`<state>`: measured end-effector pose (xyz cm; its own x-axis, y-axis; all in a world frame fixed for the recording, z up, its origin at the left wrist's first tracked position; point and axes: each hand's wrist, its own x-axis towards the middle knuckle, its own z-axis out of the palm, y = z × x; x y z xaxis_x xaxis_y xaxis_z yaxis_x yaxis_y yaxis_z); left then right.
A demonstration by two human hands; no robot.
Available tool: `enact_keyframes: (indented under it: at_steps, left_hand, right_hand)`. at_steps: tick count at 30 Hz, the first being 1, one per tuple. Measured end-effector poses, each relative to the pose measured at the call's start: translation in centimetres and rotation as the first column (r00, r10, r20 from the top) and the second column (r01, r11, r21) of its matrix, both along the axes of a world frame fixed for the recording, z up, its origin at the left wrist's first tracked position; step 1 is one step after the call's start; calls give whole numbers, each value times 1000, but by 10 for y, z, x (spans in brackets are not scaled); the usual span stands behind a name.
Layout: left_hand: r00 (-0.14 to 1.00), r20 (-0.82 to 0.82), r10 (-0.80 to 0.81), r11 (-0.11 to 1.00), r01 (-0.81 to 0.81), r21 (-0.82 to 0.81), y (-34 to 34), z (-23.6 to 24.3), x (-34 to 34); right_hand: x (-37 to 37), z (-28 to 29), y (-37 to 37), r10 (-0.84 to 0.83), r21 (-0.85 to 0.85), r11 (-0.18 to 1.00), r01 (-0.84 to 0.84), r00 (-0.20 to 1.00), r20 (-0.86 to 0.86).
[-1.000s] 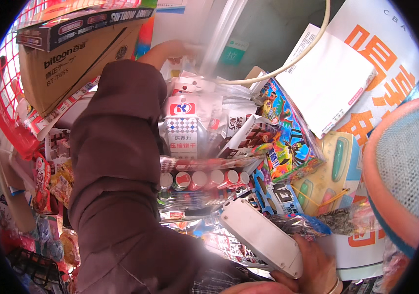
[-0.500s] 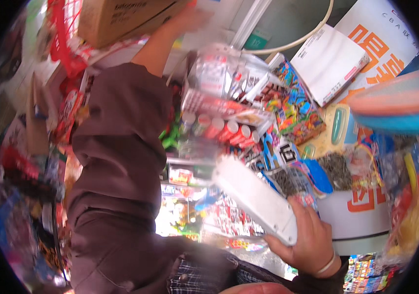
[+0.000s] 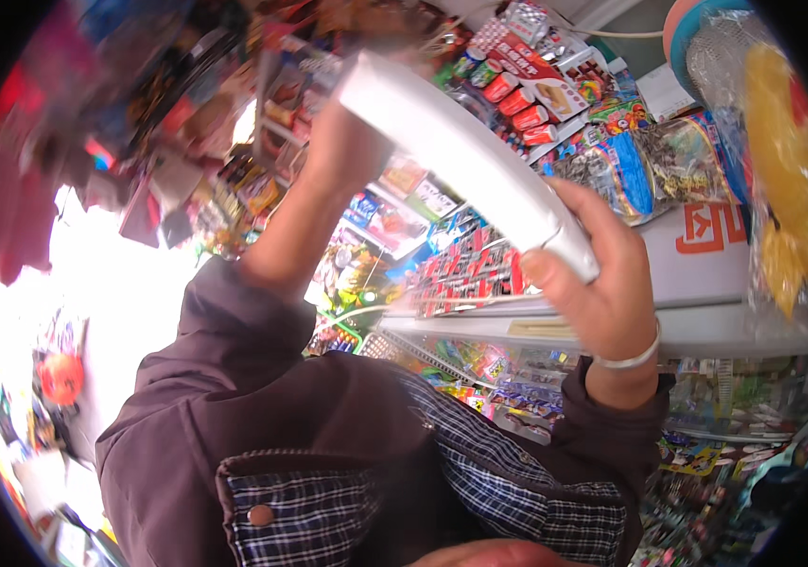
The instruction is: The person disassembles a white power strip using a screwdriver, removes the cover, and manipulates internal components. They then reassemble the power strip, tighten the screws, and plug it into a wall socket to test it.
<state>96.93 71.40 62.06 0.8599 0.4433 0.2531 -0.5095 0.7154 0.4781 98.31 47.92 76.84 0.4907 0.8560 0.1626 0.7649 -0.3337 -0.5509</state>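
Observation:
My right hand (image 3: 602, 293) grips the near end of a long white plastic object (image 3: 460, 156), thumb on its side and fingers curled round it. The object is held diagonally above packed goods. My left hand (image 3: 342, 142) is at its far end, partly behind it and smeared by motion, so its fingers and grip cannot be made out. Beyond the object is a tray of small red tubs (image 3: 508, 97); beneath it, red-and-silver packets (image 3: 460, 279) show.
Shelves of small goods (image 3: 404, 213) surround my hands. A white ledge (image 3: 687, 321) runs to the right, with blue packs (image 3: 631, 170) and a hanging yellow bag (image 3: 777, 170) nearby. A pink-and-blue rimmed mesh item (image 3: 706, 52) is at upper right. The left side is bright and blurred.
The view has swung, moving the goods up and right. My left hand has come from the cardboard box to the white object's far end. My right hand has raised the object.

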Motion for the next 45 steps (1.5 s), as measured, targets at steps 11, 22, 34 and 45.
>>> enact_keyframes:
  at_steps: [11,22,34,45]
  left_hand:
    - [1000,-7,-13,989,14,146,-72,-30,-248]
    - [932,-193,308,951,-308,30,-90,-82,-393]
    - [482,-386,787,583,-786,207,-312,-155,-551]
    - [-4,-591,807,23,-999,38,-593,-171,-557]
  right_hand:
    - [-141,-128,35,368,380,920,-97,-122,-922]
    - [-272,-219,57,188,329,925,-189,-525,-830]
    - [-397,-302,-50,-194,372,624,-687,-597,-778]
    - [-458,-314,-254,-473,31,196,-980,-122,-873]
